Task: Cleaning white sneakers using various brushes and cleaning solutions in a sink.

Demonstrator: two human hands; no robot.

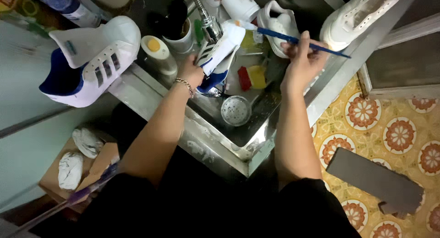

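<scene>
At frame centre over the steel sink (238, 148), the left hand (191, 73) clamps a white-and-blue sneaker (220, 50) under the tap, while the right hand (302, 59), just right, grips a blue toothbrush (293, 38) whose bristles point left toward it.

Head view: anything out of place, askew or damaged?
Yes: a dark grey flat board with a chipped, ragged end lies loose on the yellow patterned floor tiles. Two crumpled white rags sit on cardboard below the steel sink.

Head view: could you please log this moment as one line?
left hand: holds white sneaker under faucet | right hand: holds blue toothbrush | steel sink: round strainer, sponge
</scene>
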